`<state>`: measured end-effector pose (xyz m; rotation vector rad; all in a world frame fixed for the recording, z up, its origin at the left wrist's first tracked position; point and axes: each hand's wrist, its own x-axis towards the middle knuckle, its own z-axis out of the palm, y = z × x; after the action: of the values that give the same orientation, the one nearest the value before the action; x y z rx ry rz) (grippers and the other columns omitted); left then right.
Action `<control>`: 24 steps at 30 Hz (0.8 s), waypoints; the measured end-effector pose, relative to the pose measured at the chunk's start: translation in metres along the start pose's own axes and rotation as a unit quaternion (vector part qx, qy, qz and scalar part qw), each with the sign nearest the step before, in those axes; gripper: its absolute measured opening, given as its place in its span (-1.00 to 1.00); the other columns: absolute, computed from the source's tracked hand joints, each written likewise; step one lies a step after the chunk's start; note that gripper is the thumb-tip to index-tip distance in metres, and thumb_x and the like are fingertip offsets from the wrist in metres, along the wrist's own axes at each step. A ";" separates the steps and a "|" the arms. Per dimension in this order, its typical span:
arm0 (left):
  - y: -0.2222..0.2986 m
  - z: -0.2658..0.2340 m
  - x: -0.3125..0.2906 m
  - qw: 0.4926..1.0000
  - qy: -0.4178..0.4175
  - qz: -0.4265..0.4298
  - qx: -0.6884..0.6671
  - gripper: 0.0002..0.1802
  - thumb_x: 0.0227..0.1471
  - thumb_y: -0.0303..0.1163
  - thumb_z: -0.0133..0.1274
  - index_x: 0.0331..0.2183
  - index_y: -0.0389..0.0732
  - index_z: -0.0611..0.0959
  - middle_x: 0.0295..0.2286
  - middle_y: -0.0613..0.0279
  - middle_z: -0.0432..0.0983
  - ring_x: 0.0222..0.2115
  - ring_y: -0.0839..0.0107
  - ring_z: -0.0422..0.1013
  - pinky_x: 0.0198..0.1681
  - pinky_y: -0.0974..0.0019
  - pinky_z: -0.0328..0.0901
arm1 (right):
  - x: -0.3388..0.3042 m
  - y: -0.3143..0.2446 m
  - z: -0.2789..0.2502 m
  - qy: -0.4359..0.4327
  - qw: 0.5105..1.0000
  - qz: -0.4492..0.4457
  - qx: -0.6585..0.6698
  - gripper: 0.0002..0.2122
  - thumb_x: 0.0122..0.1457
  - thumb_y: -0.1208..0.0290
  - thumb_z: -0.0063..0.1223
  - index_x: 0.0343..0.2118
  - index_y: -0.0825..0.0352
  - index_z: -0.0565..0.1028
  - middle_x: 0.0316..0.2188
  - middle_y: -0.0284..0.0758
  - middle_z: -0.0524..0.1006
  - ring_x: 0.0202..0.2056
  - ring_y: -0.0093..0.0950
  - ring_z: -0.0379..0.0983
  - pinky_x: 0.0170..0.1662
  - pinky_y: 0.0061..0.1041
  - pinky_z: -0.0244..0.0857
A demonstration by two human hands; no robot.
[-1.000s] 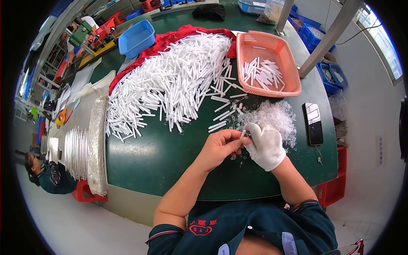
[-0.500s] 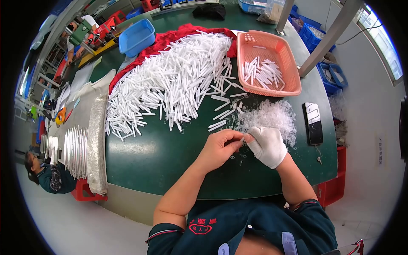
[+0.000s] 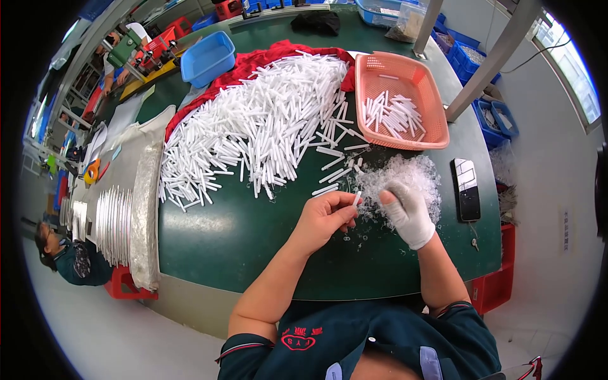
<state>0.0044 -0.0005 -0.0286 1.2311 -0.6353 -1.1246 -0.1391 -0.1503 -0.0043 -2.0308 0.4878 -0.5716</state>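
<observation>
My bare left hand (image 3: 321, 220) pinches a short white plastic tube (image 3: 358, 198) between thumb and fingertips, its upper end sticking up. To its right, my right hand (image 3: 410, 218) wears a white glove that leaves the thumb tip bare. Its fingers are curled near the thumb, and whatever they may hold is hidden. Under and behind that hand spreads a heap of clear plastic shavings (image 3: 415, 172). Several loose white tubes lie just beyond my left hand. Farther back is a large pile of white tubes (image 3: 253, 120) on a red cloth (image 3: 278, 47).
An orange basket (image 3: 437, 120) holding white tubes stands behind the shavings. A phone (image 3: 467, 190) lies at the right with a key (image 3: 475, 243) by it. A blue basin (image 3: 208, 60) is at the back left. At far left a co-worker (image 3: 76, 259) sits by stacked rods (image 3: 115, 227).
My hands were together at the fingertips; now they are apart. The right hand has moved right and turned over the shavings, while the left has tilted, showing the white tube.
</observation>
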 end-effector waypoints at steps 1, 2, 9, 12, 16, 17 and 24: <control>0.001 0.000 0.000 1.000 -0.003 -0.006 -0.020 -0.75 0.09 -0.45 0.04 -0.17 -0.33 0.58 -0.44 0.29 0.51 -0.47 0.58 0.42 -0.40 0.52 0.31 | 0.001 -0.003 0.002 -0.032 0.997 -0.025 -0.068 -0.85 0.16 0.36 0.06 -0.38 0.34 0.45 -0.65 -0.22 0.44 -0.60 -0.40 0.40 -0.47 -0.46 0.25; 0.001 0.000 -0.001 0.999 -0.005 -0.012 -0.039 -0.75 0.10 -0.45 0.03 -0.17 -0.34 0.58 -0.44 0.28 0.51 -0.47 0.57 0.42 -0.41 0.51 0.32 | 0.001 -0.006 0.004 -0.031 0.997 -0.024 -0.068 -0.85 0.16 0.36 0.06 -0.38 0.34 0.45 -0.65 -0.22 0.44 -0.60 -0.40 0.40 -0.47 -0.46 0.25; 0.002 0.000 -0.001 0.997 -0.029 -0.028 -0.071 -0.73 0.10 -0.43 0.04 -0.17 -0.36 0.57 -0.43 0.27 0.51 -0.48 0.55 0.43 -0.42 0.50 0.32 | -0.002 -0.004 0.009 -0.049 0.992 0.098 0.056 -0.80 0.06 0.49 0.16 -0.24 0.35 0.47 -0.62 -0.35 0.43 -0.57 -0.63 0.31 -0.45 -0.60 0.25; 0.002 0.001 -0.001 0.995 -0.044 -0.053 -0.068 -0.76 0.09 -0.42 0.05 -0.20 -0.35 0.57 -0.45 0.27 0.52 -0.49 0.55 0.43 -0.44 0.50 0.32 | -0.001 -0.003 0.012 -0.049 0.969 0.132 0.204 -0.81 0.08 0.52 0.15 -0.24 0.38 0.47 -0.59 -0.46 0.40 -0.52 -0.72 0.21 -0.43 -0.68 0.20; 0.004 0.003 0.000 0.996 -0.040 -0.055 -0.062 -0.78 0.13 -0.37 0.01 -0.23 -0.32 0.56 -0.48 0.24 0.53 -0.53 0.52 0.44 -0.49 0.49 0.31 | 0.001 -0.002 0.007 -0.036 0.979 0.117 0.164 -0.88 0.11 0.50 0.14 -0.33 0.41 0.47 -0.54 -0.51 0.40 -0.48 -0.73 0.24 -0.40 -0.70 0.19; 0.006 0.001 0.000 0.993 -0.033 -0.057 -0.097 -0.75 0.16 -0.33 -0.03 -0.24 -0.31 0.56 -0.48 0.22 0.53 -0.54 0.51 0.45 -0.50 0.49 0.31 | 0.001 0.004 0.007 -0.002 0.976 0.142 0.167 -0.87 0.10 0.48 0.16 -0.36 0.40 0.47 -0.55 -0.52 0.39 -0.49 -0.74 0.24 -0.41 -0.71 0.18; 0.006 -0.002 0.000 0.990 0.003 -0.040 -0.139 -0.65 0.22 -0.21 -0.16 -0.26 -0.32 0.54 -0.48 0.15 0.54 -0.54 0.41 0.47 -0.49 0.42 0.34 | 0.004 -0.005 0.002 0.012 0.953 0.218 0.210 -0.86 0.12 0.44 0.15 -0.37 0.40 0.48 -0.56 -0.54 0.38 -0.51 -0.75 0.23 -0.46 -0.73 0.13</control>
<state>0.0082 0.0005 -0.0233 1.0270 -0.4108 -1.2305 -0.1344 -0.1489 -0.0002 -1.4538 0.7375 -0.3873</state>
